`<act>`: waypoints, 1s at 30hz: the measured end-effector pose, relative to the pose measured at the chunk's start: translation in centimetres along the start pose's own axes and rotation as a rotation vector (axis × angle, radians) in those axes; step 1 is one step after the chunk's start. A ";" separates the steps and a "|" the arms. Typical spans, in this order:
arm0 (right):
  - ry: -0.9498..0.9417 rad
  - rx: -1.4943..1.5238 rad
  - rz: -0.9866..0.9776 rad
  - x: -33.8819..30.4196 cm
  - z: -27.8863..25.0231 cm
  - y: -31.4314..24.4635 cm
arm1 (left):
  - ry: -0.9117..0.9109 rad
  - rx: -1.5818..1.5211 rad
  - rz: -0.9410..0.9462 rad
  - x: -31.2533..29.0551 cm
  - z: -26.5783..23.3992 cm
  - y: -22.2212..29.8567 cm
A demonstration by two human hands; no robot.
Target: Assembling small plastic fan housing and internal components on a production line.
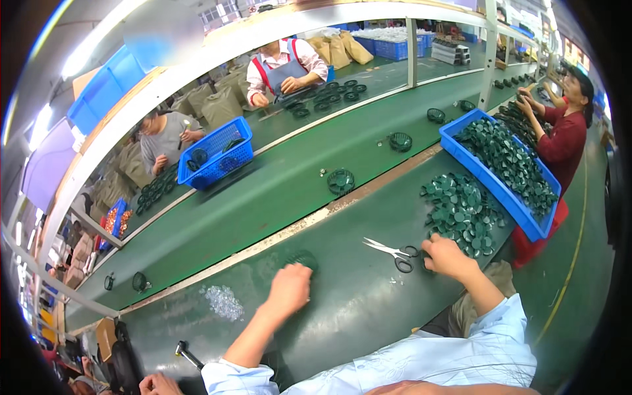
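Observation:
My left hand (289,287) is closed on a dark green round slotted part (303,259), slightly blurred, just above the worktable. My right hand (450,257) is at the near edge of a loose pile of dark green discs (463,214). Its fingers are pinched together, and whatever lies between them is hidden. Beside those fingers are open scissors (395,253) with black handles, blades pointing left. A few tiny clear bits (396,282) lie just below the scissors. Left of my left hand is a small heap of clear pieces (224,303).
A blue crate (548,227) full of green discs stands at the right. Beyond the table, a green conveyor belt (276,204) carries round green parts (341,182). A hammer (189,354) lies near left. Co-workers sit across the belt and at the right; another person's hand (159,384) shows lower left.

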State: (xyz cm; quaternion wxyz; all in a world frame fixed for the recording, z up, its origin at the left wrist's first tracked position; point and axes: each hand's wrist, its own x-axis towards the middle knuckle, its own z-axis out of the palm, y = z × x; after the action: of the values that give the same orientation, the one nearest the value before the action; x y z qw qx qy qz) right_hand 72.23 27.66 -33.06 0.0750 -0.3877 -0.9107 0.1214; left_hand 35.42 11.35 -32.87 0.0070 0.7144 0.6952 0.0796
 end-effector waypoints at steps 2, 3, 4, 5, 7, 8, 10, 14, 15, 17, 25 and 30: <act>0.166 0.095 -0.044 0.2 -0.6 -0.9 | -0.086 -0.139 0.103 -1.4 1.0 1.3; 0.190 0.235 -0.075 0.4 -1.1 -1.6 | -0.018 -0.254 0.116 -1.8 0.9 1.9; 0.196 0.379 -0.095 0.8 -1.3 -2.3 | 0.039 -0.381 0.116 -1.7 0.9 2.2; 0.189 0.497 -0.141 1.4 -0.7 -2.9 | 0.138 -0.336 0.047 -1.5 1.1 1.7; -0.008 0.861 -0.073 1.5 1.6 -4.7 | 0.387 -0.273 -0.100 -1.0 2.0 1.1; -0.172 1.093 0.030 1.6 2.5 -5.9 | 0.419 -0.228 -0.176 -1.1 2.6 0.9; -0.298 1.322 0.096 1.8 5.2 -8.0 | 0.252 -0.209 -0.296 -1.9 4.8 0.0; -0.107 0.759 -0.108 1.4 7.7 -7.5 | 0.142 -0.483 -0.552 -3.3 4.7 -0.2; -0.083 0.588 -0.171 1.3 7.3 -7.4 | 0.167 -0.563 -0.612 -3.9 4.4 -0.1; -0.025 0.233 -0.283 1.0 5.5 -7.4 | 0.221 -0.737 -0.689 -4.7 4.2 0.1; -0.080 0.013 -0.383 2.3 5.9 -13.3 | 0.338 -1.906 -0.842 -5.8 3.8 3.6; 0.049 0.053 -0.374 3.0 5.5 -12.8 | 0.386 -2.037 -0.818 -6.3 4.3 3.9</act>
State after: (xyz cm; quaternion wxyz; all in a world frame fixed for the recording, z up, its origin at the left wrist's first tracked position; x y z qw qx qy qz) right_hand 60.08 20.34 -34.65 0.1287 -0.2126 -0.9612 0.1197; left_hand 39.66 5.38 -37.32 0.5073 0.0676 0.4775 0.7142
